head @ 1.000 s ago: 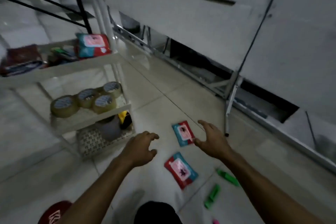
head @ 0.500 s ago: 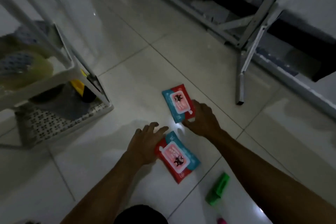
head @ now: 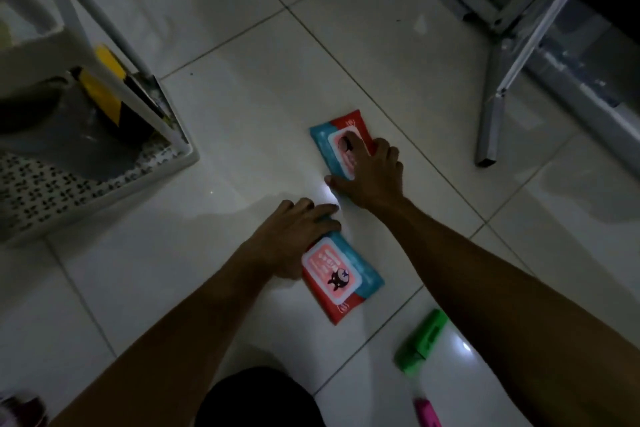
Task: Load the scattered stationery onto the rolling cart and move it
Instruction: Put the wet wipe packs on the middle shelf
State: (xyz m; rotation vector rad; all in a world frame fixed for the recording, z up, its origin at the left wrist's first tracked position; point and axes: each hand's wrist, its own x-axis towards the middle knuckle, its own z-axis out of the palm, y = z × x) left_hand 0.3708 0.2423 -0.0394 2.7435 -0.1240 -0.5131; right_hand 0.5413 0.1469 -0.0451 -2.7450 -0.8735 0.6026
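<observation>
Both arms are reaching down, left hand (head: pixel 294 239) curling fingers over the near red-and-teal soft packet (head: pixel 341 282), right hand (head: pixel 372 173) clutching the far red-and-teal packet (head: pixel 325 139).

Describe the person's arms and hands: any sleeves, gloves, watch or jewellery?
Both forearms are bare with no sleeve showing in the frame. The left hand and right hand wear no gloves; no watch, bracelet or ring shows in this dim picture.
</observation>
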